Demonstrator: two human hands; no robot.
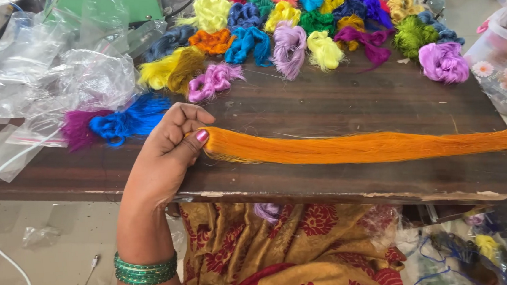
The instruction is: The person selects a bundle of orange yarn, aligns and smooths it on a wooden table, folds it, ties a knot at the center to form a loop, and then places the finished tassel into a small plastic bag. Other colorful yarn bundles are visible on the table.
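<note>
Big dark wooden board (pixel 322 105) across my lap, and that's my whole stage; along its far edge, from eleven o'clock round to two, sits a crowd of little thread bundles (pixel 293 26) in every colour; off at ten o'clock a heap of clear plastic bags (pixel 64 72), with a blue bundle (pixel 136 118) and a purple bundle (pixel 77 130) lying just beside them.

Now the main act; a long hank of orange thread (pixel 361 147) stretched flat along the near side of the board, running from centre out to three o'clock; my left hand (pixel 168 151) is clenched on its near end, thumb pressing the strands down against the curled fingers.

My right hand is out of view, so whether it holds anything I cannot tell; the blurred hands at two o'clock by a clear tub (pixel 497 54) look like another person's.

My judgement: I'm at the straightening stage, hank laid out and anchored; next calls for a steady pinch here while the free end gets smoothed or folded without tangling.
</note>
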